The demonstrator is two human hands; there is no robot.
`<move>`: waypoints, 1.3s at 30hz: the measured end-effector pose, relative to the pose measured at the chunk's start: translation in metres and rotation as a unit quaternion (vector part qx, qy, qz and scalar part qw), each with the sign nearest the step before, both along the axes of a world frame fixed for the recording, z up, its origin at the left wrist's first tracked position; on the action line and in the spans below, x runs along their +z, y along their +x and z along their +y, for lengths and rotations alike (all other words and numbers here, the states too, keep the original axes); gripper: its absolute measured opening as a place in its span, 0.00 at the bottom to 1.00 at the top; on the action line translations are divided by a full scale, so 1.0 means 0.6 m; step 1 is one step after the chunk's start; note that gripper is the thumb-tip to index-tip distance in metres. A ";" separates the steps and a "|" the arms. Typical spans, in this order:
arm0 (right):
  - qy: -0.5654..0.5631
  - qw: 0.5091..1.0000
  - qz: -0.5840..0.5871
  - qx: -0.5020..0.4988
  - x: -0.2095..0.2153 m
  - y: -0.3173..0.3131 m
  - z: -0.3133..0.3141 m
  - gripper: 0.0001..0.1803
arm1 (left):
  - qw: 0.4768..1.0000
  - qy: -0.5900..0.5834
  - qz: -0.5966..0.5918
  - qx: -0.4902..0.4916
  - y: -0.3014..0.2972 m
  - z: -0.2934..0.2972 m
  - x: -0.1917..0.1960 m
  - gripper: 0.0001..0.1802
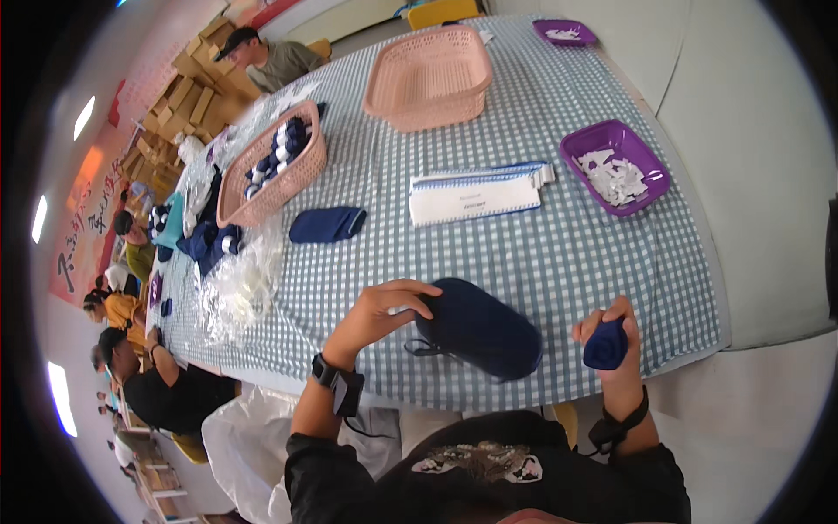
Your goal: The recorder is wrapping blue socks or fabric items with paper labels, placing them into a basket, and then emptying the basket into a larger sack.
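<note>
A plump navy drawstring pouch (484, 330) lies on the table in front of me, its thin cord loop hanging off the near left side. The fingers of my left hand (377, 313) pinch the pouch at its upper left end. To the right of it, my right hand (625, 377) is wrapped round a tightly rolled navy cloth (604, 344), held apart from the pouch. Beyond my hands lie a flat folded navy cloth (327, 224) and a white folded piece with blue edging (476, 196).
Pink baskets stand further off: one bare inside (428, 113), another (316, 155) with navy rolls. A purple tray (572, 144) of white slips is at right, a second purple tray (546, 28) behind. Clear plastic bags (240, 288) heap at left; a person in black (175, 389) sits past them.
</note>
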State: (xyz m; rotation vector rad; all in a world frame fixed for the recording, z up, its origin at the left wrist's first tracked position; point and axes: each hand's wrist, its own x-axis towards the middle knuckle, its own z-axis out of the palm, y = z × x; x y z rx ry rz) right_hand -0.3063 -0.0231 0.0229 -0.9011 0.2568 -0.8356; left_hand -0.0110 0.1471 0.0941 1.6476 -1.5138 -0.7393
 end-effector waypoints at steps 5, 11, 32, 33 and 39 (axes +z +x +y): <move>-0.001 0.962 0.005 0.274 0.031 0.079 -0.006 0.14 | 0.983 -0.047 -0.167 -0.054 0.025 -0.020 -0.072 0.13; -0.071 0.923 0.197 0.324 -0.030 0.143 0.035 0.13 | 0.948 -0.130 -0.204 0.205 0.039 -0.045 -0.116 0.09; 0.217 0.945 0.071 0.236 -0.048 0.345 -0.005 0.18 | 0.873 -0.082 -0.406 0.257 -0.055 -0.022 -0.127 0.14; 0.189 0.951 0.079 0.230 -0.045 0.345 -0.001 0.18 | 0.872 -0.079 -0.407 0.262 -0.057 -0.020 -0.127 0.13; 0.149 0.960 0.090 0.220 -0.041 0.350 0.009 0.17 | 0.864 -0.039 -0.442 0.238 -0.055 -0.020 -0.130 0.08</move>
